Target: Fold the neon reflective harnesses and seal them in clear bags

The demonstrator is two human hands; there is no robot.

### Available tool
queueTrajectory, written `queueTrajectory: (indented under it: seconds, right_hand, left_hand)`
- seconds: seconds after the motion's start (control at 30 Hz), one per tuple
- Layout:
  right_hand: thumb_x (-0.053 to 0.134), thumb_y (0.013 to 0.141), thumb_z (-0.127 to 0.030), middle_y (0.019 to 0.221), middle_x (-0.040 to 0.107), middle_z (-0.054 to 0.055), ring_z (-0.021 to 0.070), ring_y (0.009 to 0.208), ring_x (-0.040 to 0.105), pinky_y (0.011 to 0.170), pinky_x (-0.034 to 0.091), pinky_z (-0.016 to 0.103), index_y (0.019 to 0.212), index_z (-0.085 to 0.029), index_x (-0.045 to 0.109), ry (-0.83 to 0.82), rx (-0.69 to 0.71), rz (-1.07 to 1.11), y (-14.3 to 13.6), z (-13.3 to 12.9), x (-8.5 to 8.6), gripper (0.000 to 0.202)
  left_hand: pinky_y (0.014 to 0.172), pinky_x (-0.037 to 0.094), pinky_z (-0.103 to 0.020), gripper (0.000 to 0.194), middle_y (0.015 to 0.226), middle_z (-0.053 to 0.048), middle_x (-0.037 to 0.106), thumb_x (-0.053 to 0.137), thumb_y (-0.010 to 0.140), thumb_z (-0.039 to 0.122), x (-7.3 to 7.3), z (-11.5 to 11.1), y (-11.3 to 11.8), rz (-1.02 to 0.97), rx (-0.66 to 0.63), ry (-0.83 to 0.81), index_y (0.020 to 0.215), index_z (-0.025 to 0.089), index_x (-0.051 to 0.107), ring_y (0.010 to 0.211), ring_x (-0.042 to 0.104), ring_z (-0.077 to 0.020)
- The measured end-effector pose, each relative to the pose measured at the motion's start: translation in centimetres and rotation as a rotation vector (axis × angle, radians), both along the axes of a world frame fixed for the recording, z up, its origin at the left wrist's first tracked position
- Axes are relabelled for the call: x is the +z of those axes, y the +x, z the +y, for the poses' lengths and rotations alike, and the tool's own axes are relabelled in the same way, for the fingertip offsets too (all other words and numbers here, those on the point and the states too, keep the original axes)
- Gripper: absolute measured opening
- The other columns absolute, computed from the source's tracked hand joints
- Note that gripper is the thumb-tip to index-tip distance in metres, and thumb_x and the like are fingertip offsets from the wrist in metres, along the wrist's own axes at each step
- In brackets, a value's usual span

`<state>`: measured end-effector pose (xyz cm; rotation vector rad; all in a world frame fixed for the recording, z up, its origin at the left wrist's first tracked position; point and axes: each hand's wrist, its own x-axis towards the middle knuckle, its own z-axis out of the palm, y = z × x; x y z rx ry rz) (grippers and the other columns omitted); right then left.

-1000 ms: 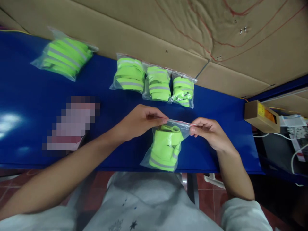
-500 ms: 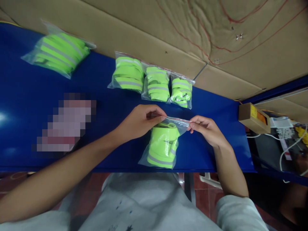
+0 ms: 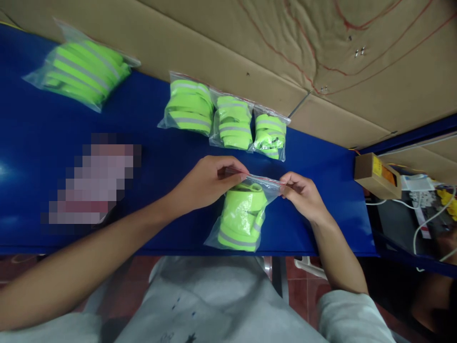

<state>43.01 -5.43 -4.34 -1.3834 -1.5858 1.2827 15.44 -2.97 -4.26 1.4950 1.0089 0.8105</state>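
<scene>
Close to the table's front edge is a clear zip bag (image 3: 241, 221) with rolled neon-green strap inside, banded with grey reflective stripes. A red line runs along its zip at the top. My left hand (image 3: 214, 183) pinches the left end of that zip edge between thumb and fingers. At the opposite end, my right hand (image 3: 302, 193) grips the top corner of the bag, fingers closed. The edge is stretched straight between both hands. Whether the zip is fully pressed together cannot be made out.
Three filled zip bags (image 3: 233, 123) line the back of the blue table (image 3: 314, 157), against a brown padded panel (image 3: 228, 52). A larger filled bag (image 3: 84, 74) lies at the far left. A blurred-out item (image 3: 94, 183) rests on the left. A small cardboard box (image 3: 374, 176) stands right.
My right hand has shifted slightly left along the bag's zip edge. My left hand keeps its pinch at the other end. The view has tilted a little.
</scene>
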Motion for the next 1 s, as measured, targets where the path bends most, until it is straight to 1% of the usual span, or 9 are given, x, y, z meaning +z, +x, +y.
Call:
queueTrajectory:
  seconds: [0.13,0.27,0.4,0.47,0.6,0.7,0.77,0.9,1.0]
  right_hand:
    - [0.076,0.087,-0.041,0.073,0.062,-0.001,0.0102,0.064,0.054,0.060,0.043,0.023,0.084,-0.019,0.065,0.018,0.025,-0.012,-0.4,-0.1,0.0,0.025]
    - [0.075,0.086,-0.044,0.069,0.059,-0.002,0.0096,0.061,0.050,0.057,0.041,0.023,0.078,-0.019,0.062,0.022,0.006,-0.033,-0.7,-0.2,0.0,0.030]
    - [0.074,0.087,-0.042,0.076,0.063,0.000,0.0113,0.066,0.055,0.062,0.045,0.024,0.084,-0.019,0.065,0.022,0.023,-0.032,-0.9,-0.3,-0.2,0.025]
    - [0.073,0.087,-0.040,0.075,0.063,0.000,0.0114,0.066,0.054,0.062,0.045,0.025,0.083,-0.019,0.065,0.028,0.033,-0.047,-1.0,-0.4,-0.3,0.023]
    - [0.069,0.088,-0.037,0.072,0.059,-0.001,0.0108,0.063,0.051,0.060,0.042,0.024,0.080,-0.020,0.062,0.037,0.044,-0.084,-1.2,-0.5,-0.3,0.021]
    - [0.068,0.089,-0.032,0.078,0.062,-0.001,0.0108,0.068,0.053,0.063,0.042,0.024,0.086,-0.019,0.064,0.049,0.097,-0.101,-1.4,-0.6,-0.3,0.014]
    - [0.066,0.090,-0.030,0.079,0.063,-0.001,0.0107,0.068,0.054,0.064,0.042,0.024,0.087,-0.019,0.065,0.051,0.118,-0.114,-1.5,-0.6,-0.3,0.011]
    - [0.065,0.089,-0.029,0.077,0.063,-0.001,0.0112,0.069,0.055,0.064,0.043,0.024,0.083,-0.019,0.063,0.034,0.122,-0.117,-1.5,-0.5,-0.4,0.012]
    - [0.068,0.089,-0.030,0.082,0.067,0.001,0.0116,0.071,0.058,0.064,0.044,0.023,0.088,-0.019,0.067,0.020,0.129,-0.108,-1.6,-0.5,-0.2,0.011]
  left_hand:
    - [0.072,0.051,-0.023,0.020,0.089,-0.002,0.078,0.071,0.089,0.036,-0.1,-0.3,0.2,-0.006,-0.009,0.015,0.093,0.018,0.077,0.081,0.069,-0.0144]
    - [0.074,0.052,-0.023,0.020,0.090,-0.002,0.077,0.071,0.089,0.035,0.1,-0.5,0.3,0.003,-0.014,0.016,0.093,0.017,0.077,0.081,0.070,-0.0146]
    - [0.075,0.053,-0.023,0.021,0.090,-0.003,0.077,0.071,0.089,0.037,0.3,-0.6,0.4,-0.002,-0.016,-0.001,0.093,0.017,0.076,0.082,0.070,-0.0155]
    - [0.075,0.054,-0.024,0.022,0.090,-0.003,0.078,0.071,0.089,0.037,0.2,-0.7,0.4,-0.001,-0.020,-0.007,0.093,0.017,0.076,0.082,0.070,-0.0161]
    - [0.076,0.054,-0.024,0.020,0.090,-0.003,0.077,0.070,0.089,0.036,0.1,-0.9,0.6,0.000,-0.028,-0.010,0.093,0.017,0.076,0.082,0.070,-0.0163]
    - [0.075,0.053,-0.024,0.020,0.090,-0.003,0.078,0.070,0.089,0.035,-0.1,-1.0,0.8,-0.006,-0.039,-0.017,0.093,0.017,0.076,0.083,0.070,-0.0164]
    - [0.074,0.052,-0.024,0.020,0.091,-0.003,0.078,0.069,0.090,0.036,-0.3,-1.1,0.9,-0.008,-0.053,-0.022,0.093,0.017,0.076,0.083,0.071,-0.0165]
    - [0.073,0.051,-0.023,0.019,0.092,-0.003,0.078,0.068,0.091,0.035,-0.7,-1.3,1.1,0.002,-0.066,-0.021,0.094,0.017,0.075,0.084,0.071,-0.0158]
    - [0.073,0.050,-0.023,0.018,0.093,-0.002,0.078,0.067,0.092,0.034,-0.9,-1.4,1.2,0.011,-0.066,-0.013,0.094,0.018,0.076,0.085,0.071,-0.0154]
